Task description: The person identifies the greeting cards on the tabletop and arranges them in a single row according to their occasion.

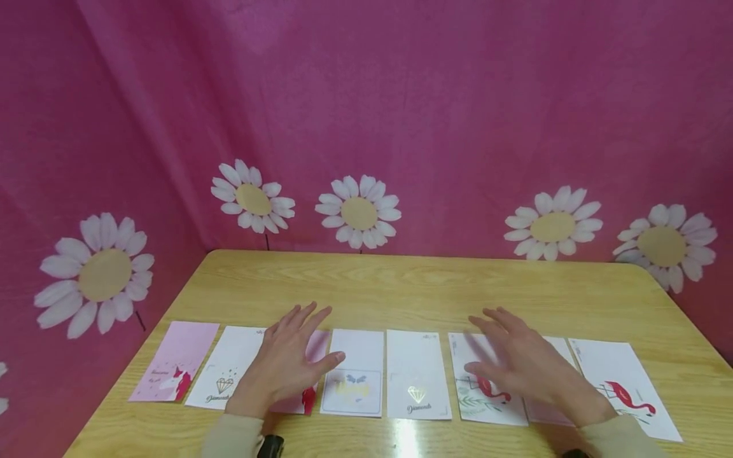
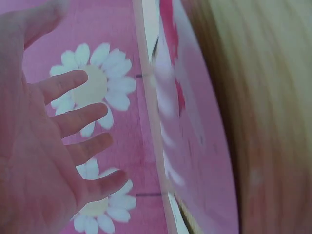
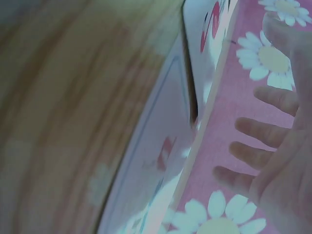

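Observation:
A row of several printed cards lies across the table. My left hand, fingers spread and holding nothing, hovers over a pink card with a red patch and partly hides a white diamond card. My right hand, also spread, hangs above a pale card and partly covers a flamingo card. Between the hands lie a card with blue wings and a second diamond card. A pink unicorn card is leftmost; another flamingo card is rightmost.
The wooden table has rounded far corners. Behind it and along the left hangs a pink curtain printed with large white daisies. Light glares off the table's near part.

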A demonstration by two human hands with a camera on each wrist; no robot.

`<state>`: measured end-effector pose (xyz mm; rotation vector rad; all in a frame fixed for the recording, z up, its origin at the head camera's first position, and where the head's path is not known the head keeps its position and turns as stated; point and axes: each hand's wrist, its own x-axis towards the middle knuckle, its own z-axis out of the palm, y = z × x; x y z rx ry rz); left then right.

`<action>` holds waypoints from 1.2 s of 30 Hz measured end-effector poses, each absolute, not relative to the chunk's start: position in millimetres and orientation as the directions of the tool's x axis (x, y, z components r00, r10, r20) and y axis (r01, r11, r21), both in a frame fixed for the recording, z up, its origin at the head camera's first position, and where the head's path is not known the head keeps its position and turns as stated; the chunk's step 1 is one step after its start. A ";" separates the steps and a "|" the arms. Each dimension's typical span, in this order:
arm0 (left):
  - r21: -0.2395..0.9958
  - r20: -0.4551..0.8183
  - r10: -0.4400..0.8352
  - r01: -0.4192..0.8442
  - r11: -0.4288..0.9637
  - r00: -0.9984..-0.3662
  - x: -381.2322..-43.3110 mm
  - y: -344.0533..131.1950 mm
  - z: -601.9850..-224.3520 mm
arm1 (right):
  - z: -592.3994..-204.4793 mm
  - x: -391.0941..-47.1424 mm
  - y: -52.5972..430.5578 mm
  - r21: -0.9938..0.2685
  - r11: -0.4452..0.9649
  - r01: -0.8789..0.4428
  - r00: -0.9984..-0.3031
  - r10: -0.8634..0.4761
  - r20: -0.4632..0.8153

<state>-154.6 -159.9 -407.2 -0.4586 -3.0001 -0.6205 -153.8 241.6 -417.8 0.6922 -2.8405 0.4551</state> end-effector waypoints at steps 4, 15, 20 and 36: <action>0.401 0.071 0.312 0.314 0.860 -0.947 -158.7 -147.6 -408.7 | -419.2 -156.2 231.1 -0.240 0.827 -0.508 -0.856 -0.454 0.247; 0.407 0.003 0.433 0.397 0.823 -0.901 -177.2 -114.0 -410.1 | -419.0 -168.5 204.5 -0.191 0.791 -0.581 -0.811 -0.543 0.218; 0.395 -0.042 0.500 0.446 0.803 -0.865 -186.2 -99.7 -411.7 | -416.4 -172.0 197.5 -0.184 0.794 -0.580 -0.814 -0.557 0.163; 0.317 -0.145 0.495 0.433 0.844 -0.857 -195.9 -80.2 -416.0 | -411.3 -182.7 180.4 -0.206 0.843 -0.497 -0.856 -0.515 -0.042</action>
